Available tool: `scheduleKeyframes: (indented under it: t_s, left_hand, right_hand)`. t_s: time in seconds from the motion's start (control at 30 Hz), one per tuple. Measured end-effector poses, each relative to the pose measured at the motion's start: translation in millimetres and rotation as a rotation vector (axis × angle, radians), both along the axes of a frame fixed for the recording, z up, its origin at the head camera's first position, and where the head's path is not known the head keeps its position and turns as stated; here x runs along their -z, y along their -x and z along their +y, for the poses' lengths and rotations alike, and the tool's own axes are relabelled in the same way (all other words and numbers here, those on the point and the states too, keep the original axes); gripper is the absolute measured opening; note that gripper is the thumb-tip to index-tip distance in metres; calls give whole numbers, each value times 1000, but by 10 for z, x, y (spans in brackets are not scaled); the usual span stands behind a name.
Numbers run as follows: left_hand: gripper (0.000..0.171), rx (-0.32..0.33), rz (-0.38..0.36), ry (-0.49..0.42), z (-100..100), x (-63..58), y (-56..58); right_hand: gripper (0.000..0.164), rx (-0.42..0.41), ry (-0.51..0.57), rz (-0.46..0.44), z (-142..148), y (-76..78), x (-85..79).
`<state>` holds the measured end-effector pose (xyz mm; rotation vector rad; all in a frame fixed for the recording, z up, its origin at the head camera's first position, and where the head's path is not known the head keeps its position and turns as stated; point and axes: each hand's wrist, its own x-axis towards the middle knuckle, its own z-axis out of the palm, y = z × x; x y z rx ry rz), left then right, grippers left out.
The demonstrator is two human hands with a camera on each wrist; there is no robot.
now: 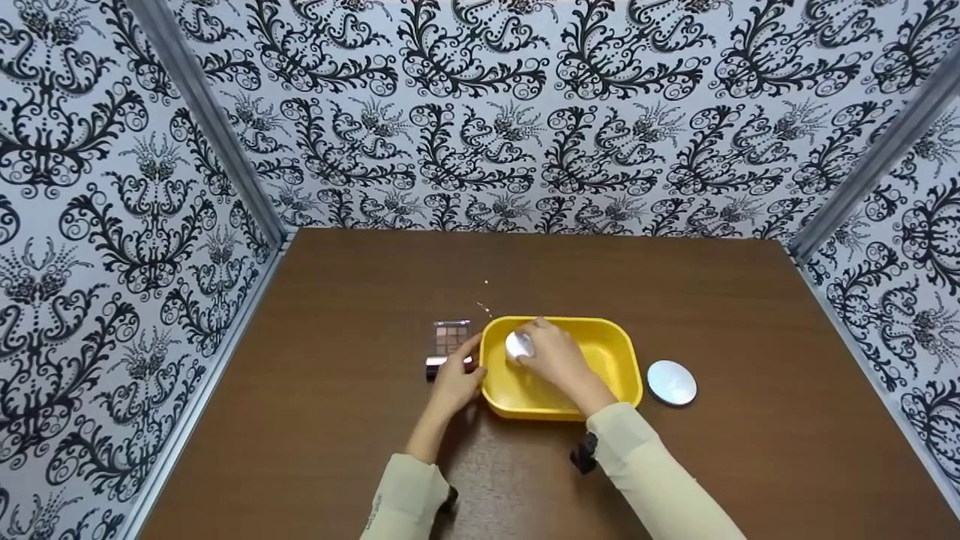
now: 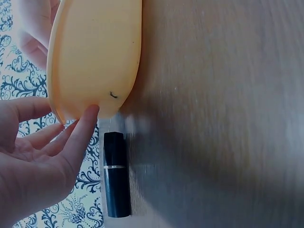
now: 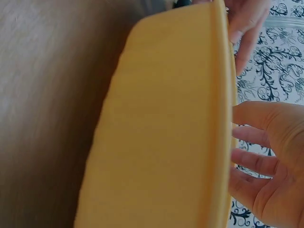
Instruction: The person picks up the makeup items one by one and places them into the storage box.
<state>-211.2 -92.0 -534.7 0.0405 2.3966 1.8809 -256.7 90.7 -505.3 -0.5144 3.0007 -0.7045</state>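
Inside the yellow tub (image 1: 613, 361), the right hand (image 1: 559, 356) has its fingers bent around a white round object (image 1: 517, 346), pale face upward; its underside is hidden. The tub lies lengthwise from left to right on the desk (image 1: 337, 337). The left hand (image 1: 456, 382), fingers slightly parted, grips its rim, beside a dark tube (image 2: 117, 190). The tub wall hides the right fingertips from the right wrist view.

The head view is evenly bright, with pale glare on the near part of the table (image 1: 495, 499) and soft shadow beside the left hand (image 1: 456, 384), while both wrist views are dimmer, the left bluish and shadow-banded, the right showing the yellow tray (image 3: 156, 123) softly blurred.
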Motion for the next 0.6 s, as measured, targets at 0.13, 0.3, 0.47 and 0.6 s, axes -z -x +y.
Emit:
scheduleKeyframes:
  t_s: [0.13, 0.3, 0.47, 0.6]
  left_hand:
    - [63, 1, -3, -7, 1, 8, 4]
    - [64, 9, -12, -4, 3, 28, 15]
    - [63, 8, 11, 35, 4, 27, 12]
    - [61, 16, 59, 56, -6, 15, 0]
  right_hand:
    - [42, -10, -5, -3, -70, 1, 64]
    - [40, -25, -3, -19, -126, -4, 136]
    - [35, -35, 1, -1, -163, -9, 203]
    - [34, -47, 9, 21, -177, -12, 248]
